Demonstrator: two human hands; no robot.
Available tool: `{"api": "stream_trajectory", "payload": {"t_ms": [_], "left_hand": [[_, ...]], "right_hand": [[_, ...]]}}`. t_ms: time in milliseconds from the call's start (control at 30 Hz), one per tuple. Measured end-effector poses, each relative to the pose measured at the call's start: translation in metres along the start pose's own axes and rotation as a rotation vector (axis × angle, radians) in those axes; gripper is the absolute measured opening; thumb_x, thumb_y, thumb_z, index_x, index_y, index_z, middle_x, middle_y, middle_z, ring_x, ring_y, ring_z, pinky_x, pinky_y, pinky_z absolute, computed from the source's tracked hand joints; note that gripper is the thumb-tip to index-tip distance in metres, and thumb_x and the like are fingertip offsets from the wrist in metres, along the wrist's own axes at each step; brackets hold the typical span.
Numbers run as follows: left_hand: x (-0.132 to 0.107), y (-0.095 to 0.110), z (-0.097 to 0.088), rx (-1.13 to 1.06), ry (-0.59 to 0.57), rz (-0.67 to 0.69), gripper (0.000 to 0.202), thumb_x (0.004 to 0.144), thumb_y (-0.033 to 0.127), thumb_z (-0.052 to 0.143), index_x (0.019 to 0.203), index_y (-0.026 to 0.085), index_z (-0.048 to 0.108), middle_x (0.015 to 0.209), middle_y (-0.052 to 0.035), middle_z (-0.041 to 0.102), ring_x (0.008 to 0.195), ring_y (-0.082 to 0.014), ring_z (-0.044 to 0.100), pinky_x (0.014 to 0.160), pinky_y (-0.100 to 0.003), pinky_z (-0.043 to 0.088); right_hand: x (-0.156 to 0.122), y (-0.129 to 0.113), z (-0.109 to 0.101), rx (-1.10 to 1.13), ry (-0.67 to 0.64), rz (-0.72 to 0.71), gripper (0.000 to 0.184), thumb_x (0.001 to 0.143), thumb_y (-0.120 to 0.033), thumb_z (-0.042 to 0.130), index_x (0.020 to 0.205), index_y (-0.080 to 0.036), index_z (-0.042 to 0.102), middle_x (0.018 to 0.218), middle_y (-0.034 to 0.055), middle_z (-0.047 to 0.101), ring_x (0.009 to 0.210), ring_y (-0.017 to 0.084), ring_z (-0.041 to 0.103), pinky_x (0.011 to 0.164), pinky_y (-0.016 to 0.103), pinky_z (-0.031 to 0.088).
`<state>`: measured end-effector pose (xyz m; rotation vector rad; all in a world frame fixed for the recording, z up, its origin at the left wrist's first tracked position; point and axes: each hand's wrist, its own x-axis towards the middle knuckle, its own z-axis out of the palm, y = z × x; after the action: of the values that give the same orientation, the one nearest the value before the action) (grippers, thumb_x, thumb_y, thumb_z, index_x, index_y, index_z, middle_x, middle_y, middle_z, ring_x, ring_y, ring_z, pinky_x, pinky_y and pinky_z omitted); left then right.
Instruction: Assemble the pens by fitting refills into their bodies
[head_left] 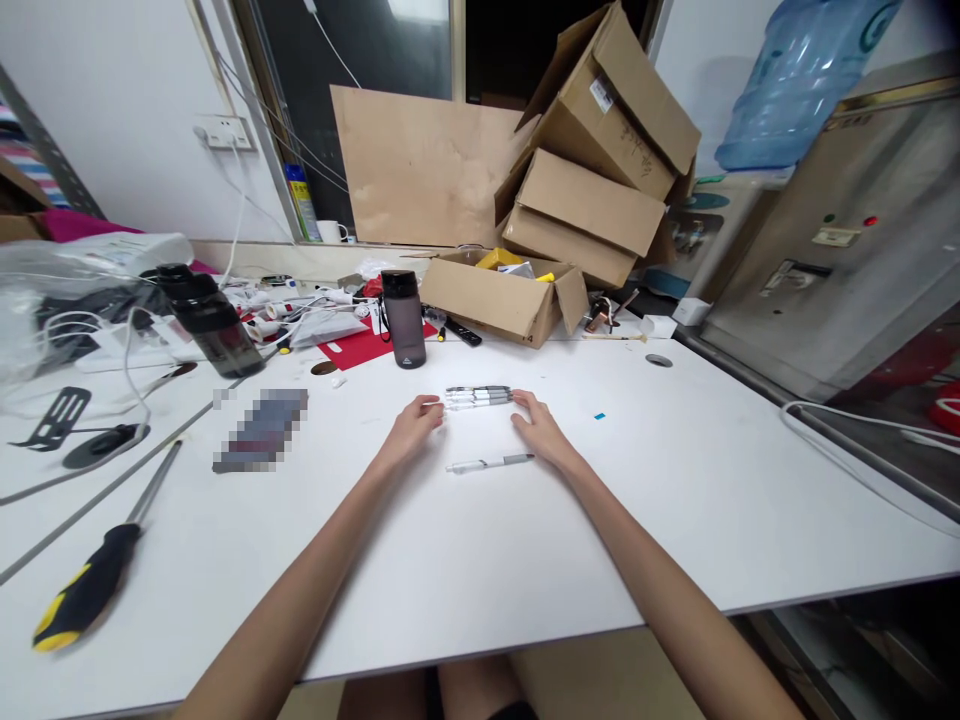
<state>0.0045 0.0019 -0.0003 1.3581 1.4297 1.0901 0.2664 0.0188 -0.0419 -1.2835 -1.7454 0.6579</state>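
Two bare hands reach in from the near edge of the white surface [697,500], one at either end of a small row of pens [478,398]. The pens lie side by side, running left to right, in the middle of the surface. The left hand [414,425] is at their left ends, its fingers loosely bent and not closed around anything. The right hand [541,428] is at their right ends, its thumb and fingers parted, also without a grip. Whether the fingertips touch the pens cannot be told.

A single pen [489,463] lies apart on the near side of the row, nearly parallel to it, its darker end just beside the right hand. To the right is a small blue scrap [599,416], flat on the surface.

Left of the left hand lies a phone-like object [262,430], blurred into blocks. Further left and nearer, a screwdriver [109,560] with a black and yellow handle points its shaft away toward the far side. Beyond the row, slightly left, a dark grey bottle [403,320] stands upright, and an open cardboard box [487,295] sits to the right of it, with yellow items inside. A second, darker bottle [210,320] leans in view at the far left, near tangled white cables.
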Motion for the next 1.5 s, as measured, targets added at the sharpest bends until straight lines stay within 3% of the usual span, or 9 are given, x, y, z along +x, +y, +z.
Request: {"api": "stream_trajectory", "payload": {"t_ms": [167,267,367,533,733,967,1133,1367,1500], "left_hand": [[-0.004,0.002,0.005,0.201,0.020,0.116,0.035,0.081,0.037,0.060,0.111,0.018,0.066,0.119,-0.0106,0.071,0.112,-0.0286,0.065,0.098,-0.039,0.048],[-0.007,0.003,0.010,0.144,-0.007,0.156,0.035,0.080,0.038,0.061,0.110,0.019,0.065,0.113,-0.0094,0.072,0.108,-0.0275,0.066,0.092,-0.036,0.050],[-0.007,0.000,0.018,0.031,-0.035,0.176,0.037,0.080,0.041,0.065,0.110,0.020,0.064,0.109,-0.0085,0.074,0.101,-0.0262,0.069,0.084,-0.035,0.053],[0.002,-0.001,0.027,-0.096,0.002,0.253,0.031,0.078,0.036,0.070,0.105,0.022,0.063,0.118,-0.0099,0.070,0.108,-0.0273,0.068,0.086,-0.037,0.055],[0.004,0.009,0.032,0.095,-0.055,0.504,0.020,0.080,0.028,0.068,0.100,0.023,0.070,0.116,-0.0065,0.062,0.100,-0.0223,0.067,0.089,-0.038,0.057],[-0.011,0.015,0.024,0.319,-0.015,0.670,0.016,0.096,0.032,0.058,0.108,0.025,0.067,0.110,-0.0033,0.066,0.088,-0.0184,0.065,0.088,-0.035,0.052],[-0.013,0.016,0.020,0.557,-0.062,0.819,0.023,0.104,0.032,0.043,0.114,0.024,0.062,0.110,-0.0062,0.064,0.104,-0.0235,0.061,0.093,-0.037,0.046],[-0.015,0.013,0.022,0.824,-0.153,0.757,0.030,0.095,0.012,0.039,0.108,0.025,0.063,0.107,-0.0096,0.068,0.100,-0.0282,0.061,0.090,-0.040,0.041],[-0.018,0.014,0.024,0.680,-0.207,0.616,0.028,0.101,0.025,0.032,0.102,0.027,0.059,0.097,-0.0068,0.069,0.088,-0.0269,0.062,0.079,-0.035,0.043]], "right_hand": [[0.005,-0.002,0.001,0.092,0.103,0.014,0.043,0.082,-0.020,0.053,0.125,-0.023,0.059,0.127,0.0077,0.067,0.121,0.023,0.060,0.108,0.043,0.043],[0.006,-0.007,-0.002,0.192,0.199,0.088,0.035,0.079,-0.024,0.058,0.114,-0.020,0.064,0.117,0.0080,0.069,0.098,0.022,0.069,0.091,0.037,0.054],[0.006,-0.012,-0.005,0.227,0.228,0.119,0.033,0.076,-0.029,0.067,0.106,-0.018,0.069,0.105,0.0075,0.068,0.084,0.021,0.069,0.080,0.034,0.056],[0.006,-0.023,-0.016,0.082,0.127,-0.020,0.022,0.076,-0.028,0.073,0.096,-0.018,0.076,0.098,0.0063,0.063,0.081,0.019,0.065,0.080,0.033,0.053],[0.008,-0.046,-0.030,-0.203,-0.071,-0.280,0.021,0.101,-0.032,0.049,0.094,-0.021,0.066,0.098,0.0053,0.062,0.093,0.020,0.061,0.087,0.032,0.046],[-0.002,-0.050,-0.019,-0.457,-0.155,-0.335,0.027,0.106,-0.021,0.035,0.092,-0.021,0.058,0.090,0.0031,0.066,0.084,0.019,0.057,0.082,0.030,0.039],[-0.008,-0.052,-0.019,-0.533,-0.134,-0.301,0.029,0.106,-0.020,0.034,0.089,-0.020,0.057,0.086,0.0040,0.066,0.076,0.019,0.055,0.077,0.029,0.037],[-0.008,-0.048,-0.021,-0.501,-0.154,-0.358,0.031,0.104,-0.018,0.038,0.079,-0.022,0.056,0.077,0.0051,0.065,0.072,0.021,0.055,0.072,0.031,0.037],[-0.005,-0.046,-0.020,-0.520,-0.155,-0.447,0.031,0.100,-0.007,0.038,0.079,-0.020,0.058,0.078,0.0055,0.065,0.074,0.021,0.057,0.075,0.032,0.036]]}}
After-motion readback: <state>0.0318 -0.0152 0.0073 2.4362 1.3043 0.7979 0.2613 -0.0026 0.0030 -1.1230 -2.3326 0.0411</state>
